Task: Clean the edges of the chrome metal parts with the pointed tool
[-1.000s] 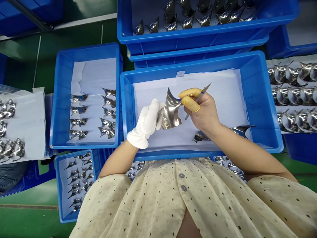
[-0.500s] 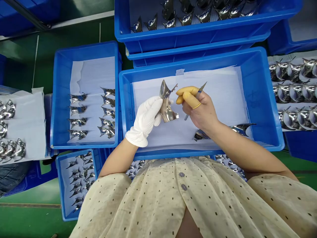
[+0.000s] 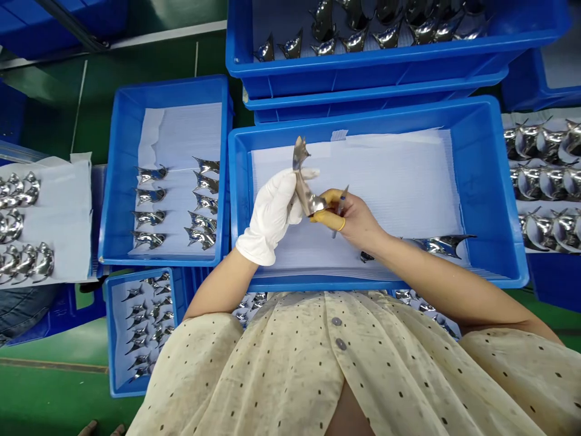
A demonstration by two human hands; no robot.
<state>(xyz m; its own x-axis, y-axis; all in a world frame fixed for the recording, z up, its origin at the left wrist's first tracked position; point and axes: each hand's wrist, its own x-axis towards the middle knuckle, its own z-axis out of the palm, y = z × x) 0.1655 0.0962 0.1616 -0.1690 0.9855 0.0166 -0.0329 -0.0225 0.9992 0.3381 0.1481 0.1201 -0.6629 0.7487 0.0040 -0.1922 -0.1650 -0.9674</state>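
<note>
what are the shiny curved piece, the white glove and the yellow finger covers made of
The curved piece looks like mirror-polished metal, possibly chrome-plated: it reflects sharply. The white glove looks like matte cotton fabric, softly creased. The yellow finger cots look like thin rubber, probably latex, smooth and snug.

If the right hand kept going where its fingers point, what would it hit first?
The polished metal piece held in the gloved left hand; the right fingertips seem already at it, though depth is unclear.

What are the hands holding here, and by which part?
The gloved left hand grips a shiny curved metal piece around its middle; the right hand pinches its lower end with yellow-capped fingers, also holding a slim pointed tool.
</note>
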